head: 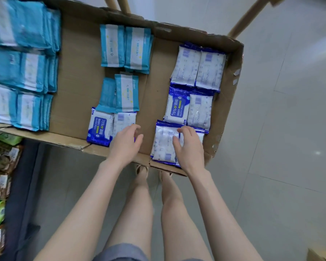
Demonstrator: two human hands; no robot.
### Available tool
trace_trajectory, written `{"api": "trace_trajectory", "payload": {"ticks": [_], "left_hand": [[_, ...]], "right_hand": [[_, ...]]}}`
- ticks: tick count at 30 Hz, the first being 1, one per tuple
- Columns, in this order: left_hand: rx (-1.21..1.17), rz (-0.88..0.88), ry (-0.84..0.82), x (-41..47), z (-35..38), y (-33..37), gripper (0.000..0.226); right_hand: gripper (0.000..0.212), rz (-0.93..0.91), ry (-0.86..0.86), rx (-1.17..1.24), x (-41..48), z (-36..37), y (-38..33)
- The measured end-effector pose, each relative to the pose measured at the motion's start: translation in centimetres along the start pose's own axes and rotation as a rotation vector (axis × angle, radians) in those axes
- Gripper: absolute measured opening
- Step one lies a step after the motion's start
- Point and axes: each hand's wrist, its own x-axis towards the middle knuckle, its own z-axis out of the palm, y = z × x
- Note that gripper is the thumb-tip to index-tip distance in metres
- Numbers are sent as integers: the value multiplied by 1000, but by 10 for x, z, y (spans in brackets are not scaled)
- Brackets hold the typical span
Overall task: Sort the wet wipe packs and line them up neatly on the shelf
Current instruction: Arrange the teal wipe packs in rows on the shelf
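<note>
Step in hand, as judged: aligning the dark-blue packs. The right hand [188, 147] presses the near stack [164, 146] under released fingers. The left hand [125, 143] is released; the stray packs [99, 129] lie beneath and left of its fingers. Next move likely requires grasping these and shifting them rightward.

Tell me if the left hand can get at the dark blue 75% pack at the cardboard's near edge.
Probably yes: the left hand hovers just beside the dark blue 75% pack, whose printed face lies bare.
</note>
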Motion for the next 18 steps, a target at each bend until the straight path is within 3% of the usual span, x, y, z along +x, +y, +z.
{"api": "trace_trajectory", "payload": {"ticks": [8,18], "left_hand": [[-128,-83,112,-10,-45,-66,25],[-177,-140,-38,40,-66,-158,30]], "right_hand": [[26,-4,-70,49,-1,56,-66],[26,274,-65,133,17,156,-125]]}}
